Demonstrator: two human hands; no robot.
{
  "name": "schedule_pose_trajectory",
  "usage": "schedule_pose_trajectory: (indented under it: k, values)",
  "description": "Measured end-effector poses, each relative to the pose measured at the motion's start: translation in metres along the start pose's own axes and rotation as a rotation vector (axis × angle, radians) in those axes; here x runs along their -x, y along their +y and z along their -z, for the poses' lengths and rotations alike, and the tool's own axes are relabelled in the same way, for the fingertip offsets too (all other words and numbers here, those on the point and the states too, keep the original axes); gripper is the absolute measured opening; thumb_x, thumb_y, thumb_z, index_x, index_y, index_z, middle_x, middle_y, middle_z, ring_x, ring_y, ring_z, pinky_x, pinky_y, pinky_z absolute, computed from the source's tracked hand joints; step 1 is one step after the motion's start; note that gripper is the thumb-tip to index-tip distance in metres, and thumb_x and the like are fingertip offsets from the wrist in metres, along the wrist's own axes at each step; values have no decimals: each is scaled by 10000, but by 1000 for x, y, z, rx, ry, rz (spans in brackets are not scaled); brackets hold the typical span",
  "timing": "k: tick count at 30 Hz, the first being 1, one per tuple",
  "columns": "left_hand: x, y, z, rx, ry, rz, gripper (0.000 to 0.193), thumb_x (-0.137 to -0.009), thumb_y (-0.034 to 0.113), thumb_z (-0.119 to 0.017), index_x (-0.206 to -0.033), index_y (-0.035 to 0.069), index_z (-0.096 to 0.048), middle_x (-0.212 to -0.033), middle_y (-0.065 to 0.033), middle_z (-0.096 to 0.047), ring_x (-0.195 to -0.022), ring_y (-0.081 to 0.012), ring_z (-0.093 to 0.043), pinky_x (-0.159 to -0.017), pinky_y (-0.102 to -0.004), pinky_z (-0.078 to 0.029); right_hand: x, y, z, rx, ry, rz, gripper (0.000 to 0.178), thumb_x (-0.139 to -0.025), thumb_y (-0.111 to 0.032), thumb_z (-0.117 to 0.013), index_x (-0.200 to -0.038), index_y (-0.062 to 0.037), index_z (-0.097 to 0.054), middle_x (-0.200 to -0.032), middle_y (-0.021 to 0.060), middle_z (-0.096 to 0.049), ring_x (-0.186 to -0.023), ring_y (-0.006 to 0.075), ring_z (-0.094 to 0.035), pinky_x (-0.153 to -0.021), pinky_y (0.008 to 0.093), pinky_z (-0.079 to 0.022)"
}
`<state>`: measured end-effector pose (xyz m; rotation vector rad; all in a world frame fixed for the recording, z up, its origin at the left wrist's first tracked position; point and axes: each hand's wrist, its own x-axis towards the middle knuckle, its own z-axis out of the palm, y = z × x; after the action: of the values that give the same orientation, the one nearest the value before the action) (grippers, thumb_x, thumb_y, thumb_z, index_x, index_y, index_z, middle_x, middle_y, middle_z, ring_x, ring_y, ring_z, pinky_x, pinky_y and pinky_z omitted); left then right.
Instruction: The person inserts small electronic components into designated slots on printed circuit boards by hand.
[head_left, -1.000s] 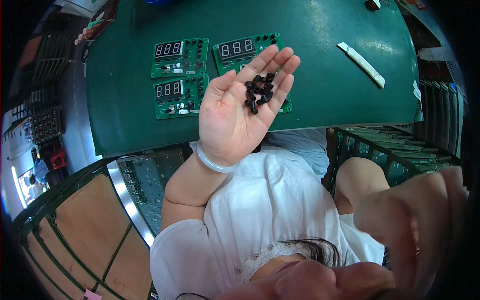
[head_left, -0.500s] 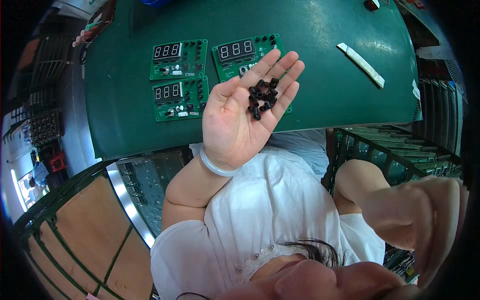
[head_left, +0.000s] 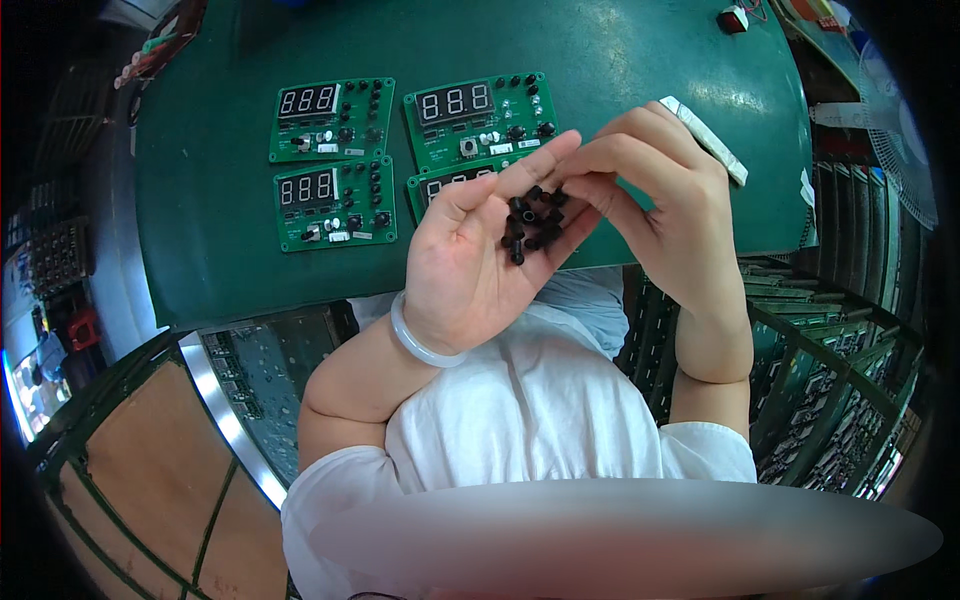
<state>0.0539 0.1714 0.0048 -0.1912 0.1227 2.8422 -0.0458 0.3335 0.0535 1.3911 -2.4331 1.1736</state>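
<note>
Palm up, my left hand point(head_left: 465, 260) cups a small pile of black cylindrical caps point(head_left: 530, 217) near its finger bases; a pale bangle point(head_left: 420, 340) circles that wrist. My right hand point(head_left: 660, 190) comes in from the right with thumb and fingers pinched at the pile's edge, closed on a black cap there, partly hidden by the fingertips. Beyond the hands lies a green circuit board point(head_left: 460, 110) with a three-digit display. Another board point(head_left: 430, 190) sits just below it, mostly covered by my left hand.
Two more display boards, an upper one point(head_left: 315, 125) and a lower one point(head_left: 330, 215), lie on the left of the green table point(head_left: 220, 270). A whitish strip point(head_left: 715, 145) rests beyond my right hand. Racks of boards point(head_left: 830, 370) stand at the right, brown panels point(head_left: 170, 440) at the left.
My right hand has swung from the lower right up to the caps and pinched at them. My left hand keeps holding the pile, its fingers now more curled.
</note>
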Motion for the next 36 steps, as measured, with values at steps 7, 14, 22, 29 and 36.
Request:
schedule_pose_trajectory:
  k: [7,14,22,29,36]
  values:
    - [1,4,8,39,-101,23,673,-1044,345,-299,-1591,-40,-226,-1453,-186,-506,-1374,-290,-475,-1250,-455,-262,-1,3,0,9,-93,7,156,-737,14,-766,-878,-48,-740,-823,52,-637,-764,230,-599,-660,334,-474]
    - [1,2,6,37,-12,32,610,-1061,312,-293,-1568,-27,-310,-1430,-150,-536,-1282,-249,-541,-1215,-427,-336,-3,3,5,56,-234,70,173,-773,8,-737,-931,-20,-673,-873,86,-612,-790,265,-602,-671,355,-491]
    - [1,4,6,16,7,14,502,-1063,136,-319,-1538,-16,-370,-1454,-133,-531,-1283,-218,-547,-1180,-410,-396,-3,7,4,-27,-265,121,200,-778,-49,-694,-961,-2,-630,-894,106,-584,-838,306,-597,-730,385,-519]
    - [2,3,8,-39,25,3,486,-1047,55,-324,-1522,-3,-409,-1385,-115,-569,-1231,-195,-581,-1159,-405,-431,-3,9,0,91,-225,257,321,-671,-106,-678,-974,-1,-668,-907,101,-602,-853,261,-631,-748,343,-542]
    - [2,2,0,-78,126,17,485,-1040,25,-337,-1518,3,-418,-1392,-103,-560,-1239,-188,-575,-1149,-380,-450,-7,9,4,72,-257,312,274,-667,-105,-681,-921,-7,-649,-863,83,-612,-817,248,-645,-712,337,-551]
